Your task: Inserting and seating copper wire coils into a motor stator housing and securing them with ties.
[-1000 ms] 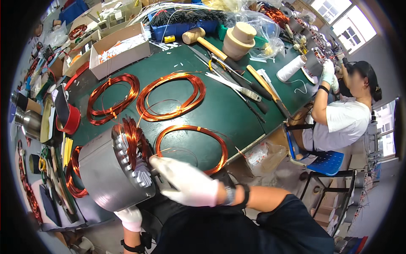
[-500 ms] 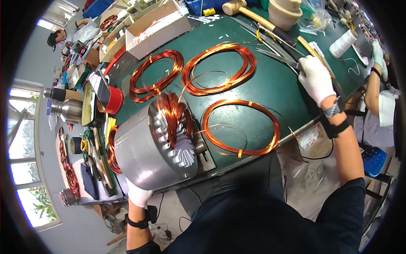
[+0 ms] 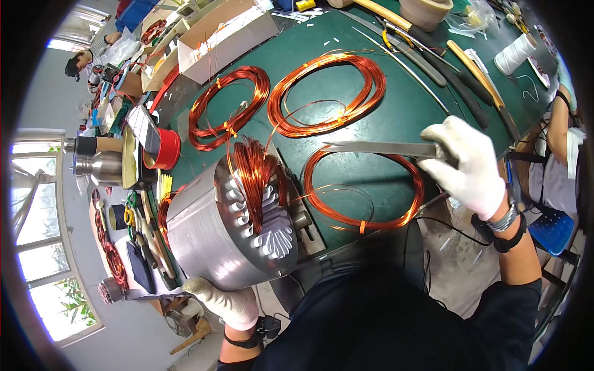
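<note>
My right hand (image 3: 467, 164), in a white glove, is closed around the handle of steel scissors (image 3: 383, 148). Their long blades point left, above the far rim of the nearest copper wire coil (image 3: 402, 216). Beneath the near side of a grey motor stator (image 3: 207, 235) is my gloved left hand (image 3: 223, 303), its visible fingers stretched out and open; whether it touches the metal I cannot tell. Reddish copper windings (image 3: 253, 176) stick out of the stator's open face, among white slot liners (image 3: 275, 238). Two further wire coils, a left one (image 3: 197, 117) and a right one (image 3: 377, 80), lie behind.
A mallet (image 3: 383, 15), long strips and tools (image 3: 427, 65), and a white thread spool (image 3: 515, 54) are at the far right. On the left stand a red tin (image 3: 167, 148), a steel flask (image 3: 105, 168) and a cardboard box (image 3: 229, 46). Two other people are nearby.
My right hand has brought the scissors left and nearer, over the closest coil, and their blades now look together. My left hand has shifted right along the stator's near side.
</note>
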Motion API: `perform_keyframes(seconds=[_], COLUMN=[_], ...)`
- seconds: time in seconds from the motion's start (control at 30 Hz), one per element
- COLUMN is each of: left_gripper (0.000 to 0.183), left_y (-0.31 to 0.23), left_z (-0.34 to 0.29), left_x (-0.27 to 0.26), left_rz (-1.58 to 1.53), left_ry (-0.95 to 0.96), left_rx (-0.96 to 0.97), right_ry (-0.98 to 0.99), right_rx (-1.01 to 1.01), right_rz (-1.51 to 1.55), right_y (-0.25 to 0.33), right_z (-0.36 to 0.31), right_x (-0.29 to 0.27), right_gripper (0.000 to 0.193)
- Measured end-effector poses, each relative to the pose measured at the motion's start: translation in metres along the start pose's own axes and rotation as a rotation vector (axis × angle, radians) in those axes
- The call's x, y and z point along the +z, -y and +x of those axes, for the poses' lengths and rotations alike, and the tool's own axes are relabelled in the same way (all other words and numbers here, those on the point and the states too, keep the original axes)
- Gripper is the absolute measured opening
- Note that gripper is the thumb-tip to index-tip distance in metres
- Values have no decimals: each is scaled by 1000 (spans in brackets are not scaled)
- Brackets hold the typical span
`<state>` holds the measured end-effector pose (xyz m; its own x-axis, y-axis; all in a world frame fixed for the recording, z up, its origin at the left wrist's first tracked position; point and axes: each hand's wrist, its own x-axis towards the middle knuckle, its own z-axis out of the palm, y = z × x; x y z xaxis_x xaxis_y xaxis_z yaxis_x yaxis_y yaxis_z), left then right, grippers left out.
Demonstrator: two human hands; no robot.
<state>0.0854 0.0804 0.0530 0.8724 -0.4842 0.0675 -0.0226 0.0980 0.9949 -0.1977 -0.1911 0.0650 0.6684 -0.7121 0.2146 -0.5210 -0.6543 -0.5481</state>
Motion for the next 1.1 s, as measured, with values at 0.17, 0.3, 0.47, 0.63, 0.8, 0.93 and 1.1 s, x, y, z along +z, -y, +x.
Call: perform_keyframes(seconds=[0.17,0.3,0.47,0.63,0.8,0.93,1.1], left_gripper=[84,98,96,77,97,98,83], left_y=[13,11,16,22,41,24,10], left_z=[2,0,4,5,-2,0,14], left_x=[-8,4,2,-13,-17,-4,-52], left_rz=[-23,-8,91,-24,398,98,-46], left_ry=[16,-116,-172,-87,-222,-101,90], left_rx=[53,45,62,110,240,139,22], right_ry=[106,155,119,109,113,80,136], right_rx=[-57,-141,-173,-181,-184,-185,-247], right_rz=[92,31,73,80,68,61,-3], right_y=[11,10,7,7,9,8,6], right_z=[-5,-5,-4,-2,-4,-5,2], right_x=[10,15,19,23,25,27,24], right_gripper=[32,35,33,30,29,32,34])
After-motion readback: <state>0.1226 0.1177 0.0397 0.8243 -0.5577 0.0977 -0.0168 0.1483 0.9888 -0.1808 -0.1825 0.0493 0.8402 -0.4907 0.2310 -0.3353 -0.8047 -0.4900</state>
